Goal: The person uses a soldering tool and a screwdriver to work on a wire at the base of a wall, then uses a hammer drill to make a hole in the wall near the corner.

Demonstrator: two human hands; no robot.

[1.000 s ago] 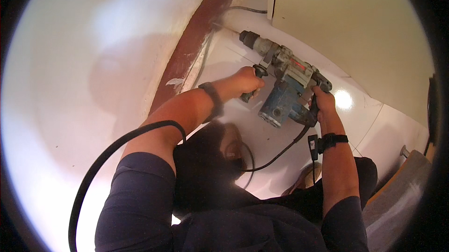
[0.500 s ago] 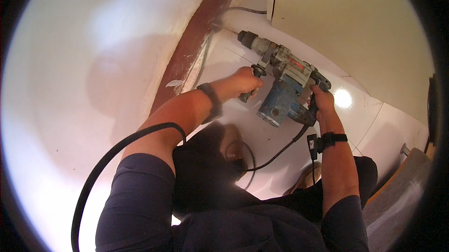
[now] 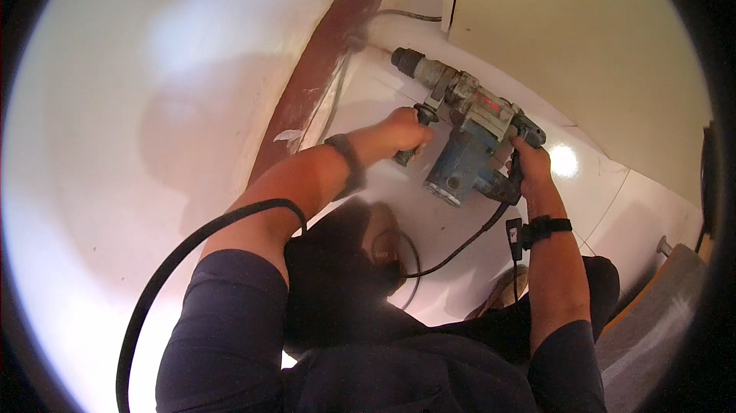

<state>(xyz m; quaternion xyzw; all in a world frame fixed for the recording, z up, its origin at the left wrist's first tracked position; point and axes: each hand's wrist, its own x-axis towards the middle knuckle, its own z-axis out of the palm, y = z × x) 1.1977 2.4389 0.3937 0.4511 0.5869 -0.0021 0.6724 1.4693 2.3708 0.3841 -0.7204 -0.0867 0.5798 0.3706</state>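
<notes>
A worn blue and grey rotary hammer drill (image 3: 469, 145) spans the space between my hands, its chuck (image 3: 406, 61) facing the wall at upper left. From the chuck a thin drill bit (image 3: 376, 47) reaches the brown skirting (image 3: 310, 68); its tip is blurred there. My left hand (image 3: 406, 132) is wrapped round the black side handle (image 3: 425, 113). The rear handle (image 3: 515, 179) is in my right hand (image 3: 530, 164), whose fingers are partly hidden behind it. A black power cord (image 3: 452, 256) runs from that handle back toward my legs.
The pale wall (image 3: 115, 145) rises on the left, above the skirting. A cream panel (image 3: 575, 37) stands at upper right over the white tiled floor (image 3: 606, 183). A grey cable (image 3: 335, 99) lies along the skirting. A thick black hose or cable (image 3: 153, 283) loops by my left arm.
The drill and both hands have shifted very slightly to the right. My grip on both handles is unchanged.
</notes>
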